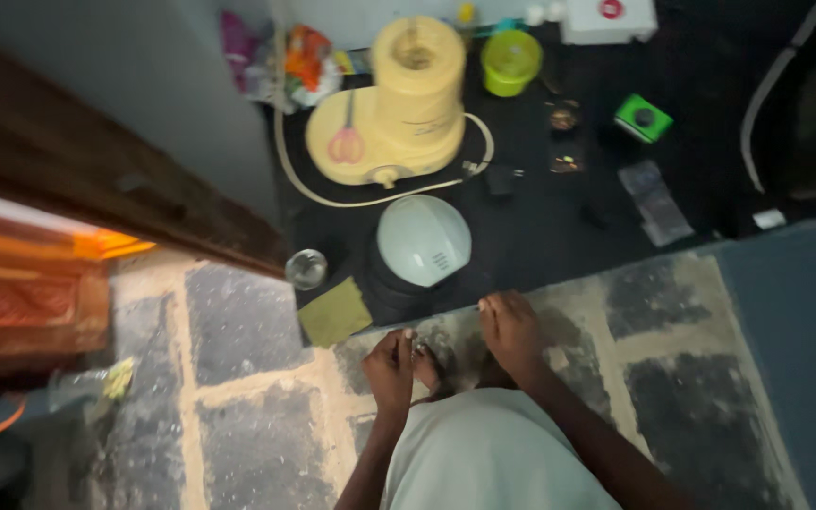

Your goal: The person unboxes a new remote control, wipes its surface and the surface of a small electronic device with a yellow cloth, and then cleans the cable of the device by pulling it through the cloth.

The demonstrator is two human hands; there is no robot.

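**Hands low over a patterned floor, beside a black mat of appliances**

Pale cloth over the person's lap (488, 453) fills the bottom edge, nearest the camera, with both forearms reaching forward from it. Beneath them spreads the stone floor of dark grey slabs with sandy joints (238, 397), the broadest surface in view. Beyond it lies a black mat (540, 227) that runs to the top edge of the scene. A dark wooden beam (96, 170) crosses the left side at a slant.

On the mat's far left part stands a cream-yellow plastic food processor (399, 113), with pink-handled scissors (347, 142) lying on its base and its pale cord looping around it. At the mat's near edge sits a white domed lid on a dark base (422, 241). A lime-green plastic cup (510, 61) stands near the mat's far edge, a small green box (643, 117) towards its right. An olive-green square cloth (334, 313) lies at the mat's near left corner, a clear glass ball (306, 268) just beside it.

The left hand (391, 370) is curled, fingers bent inward near a foot in a sandal strap (432, 370); whether it grips anything cannot be told. The right hand (510, 331) is also bent, fingertips at the mat's near edge; its grasp is unclear too.
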